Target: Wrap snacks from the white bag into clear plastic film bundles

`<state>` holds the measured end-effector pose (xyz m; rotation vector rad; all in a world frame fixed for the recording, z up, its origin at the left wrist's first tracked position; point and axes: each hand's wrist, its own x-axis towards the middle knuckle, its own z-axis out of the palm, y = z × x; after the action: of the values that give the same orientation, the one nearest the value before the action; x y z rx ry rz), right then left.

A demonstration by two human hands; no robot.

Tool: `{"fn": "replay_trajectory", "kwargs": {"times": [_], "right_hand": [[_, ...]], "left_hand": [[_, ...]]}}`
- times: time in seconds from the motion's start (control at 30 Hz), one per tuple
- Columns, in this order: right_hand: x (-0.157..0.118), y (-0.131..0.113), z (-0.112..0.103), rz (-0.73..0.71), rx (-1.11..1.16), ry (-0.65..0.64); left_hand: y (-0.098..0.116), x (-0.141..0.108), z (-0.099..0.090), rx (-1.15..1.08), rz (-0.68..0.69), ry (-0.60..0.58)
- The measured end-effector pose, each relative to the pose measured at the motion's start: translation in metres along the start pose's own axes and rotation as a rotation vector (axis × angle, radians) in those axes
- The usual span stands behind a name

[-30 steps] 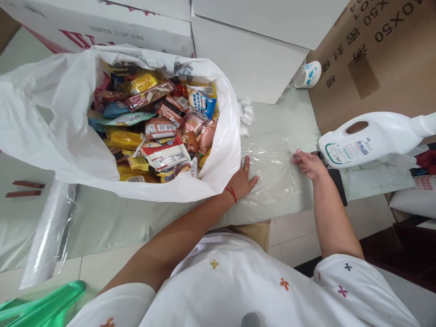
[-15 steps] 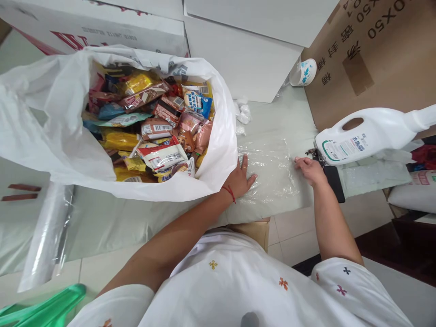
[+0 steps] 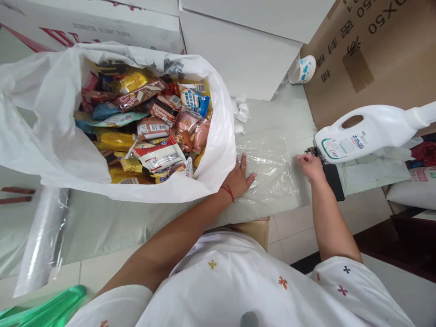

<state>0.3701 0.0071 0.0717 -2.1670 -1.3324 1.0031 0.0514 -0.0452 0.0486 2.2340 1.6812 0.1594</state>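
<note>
My left hand lies with its fingers spread on a clear plastic sheet or bag, which is wrinkled and flat on the table. A ring and a red string bracelet are on it. Partly over its back edge leans a large white plastic bag, wide at the mouth and full of small wrapped snacks. At the sheet's right edge my right hand is closed, thumb and fingers pressed together. What they pinch, if anything, is too small to make out.
A white detergent bottle lies on its side at right, beside keys and a black phone. Paper cups, a brown carton and white boxes stand behind. A plastic film roll is at left.
The view has shifted slightly. My right hand has moved a little to the right relative to the sheet, fingers still closed. My left hand stays in place on the plastic.
</note>
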Motion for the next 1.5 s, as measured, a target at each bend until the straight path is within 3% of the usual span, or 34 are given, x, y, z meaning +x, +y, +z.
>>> {"fn": "replay_trajectory", "kwargs": {"times": [0.1,0.17,0.3,0.57,0.67,0.87,1.03,1.23,1.37,1.5], "right_hand": [[0.014,-0.019,0.014,-0.1,-0.143,0.181],[0.021,-0.029,0.023,-0.138,-0.208,0.215],[0.026,-0.033,0.025,-0.097,-0.078,0.111],[0.035,-0.032,-0.012,0.071,0.162,-0.231],[0.041,-0.035,-0.018,0.114,0.217,-0.301],[0.041,-0.032,-0.013,0.134,0.198,-0.258],[0.03,-0.028,-0.006,0.162,0.083,-0.12],[0.025,-0.023,-0.017,0.124,0.124,-0.234],[0.027,-0.019,-0.027,0.152,0.131,-0.162],[0.025,-0.02,-0.014,0.132,0.1,-0.136]], "left_hand": [[0.0,0.0,-0.001,-0.002,-0.009,-0.008],[0.001,-0.001,-0.001,-0.001,-0.01,-0.011],[0.0,0.0,0.001,-0.002,-0.003,-0.004],[-0.002,-0.001,0.002,-0.022,0.008,0.002],[-0.002,-0.001,0.002,-0.029,0.01,0.011],[-0.003,-0.001,0.002,-0.036,0.012,0.019],[-0.003,-0.001,0.003,-0.023,0.016,0.017],[-0.003,0.0,0.004,-0.018,0.016,0.03],[-0.003,0.0,0.004,-0.018,0.016,0.026],[-0.003,0.0,0.004,-0.026,0.014,0.033]]}}
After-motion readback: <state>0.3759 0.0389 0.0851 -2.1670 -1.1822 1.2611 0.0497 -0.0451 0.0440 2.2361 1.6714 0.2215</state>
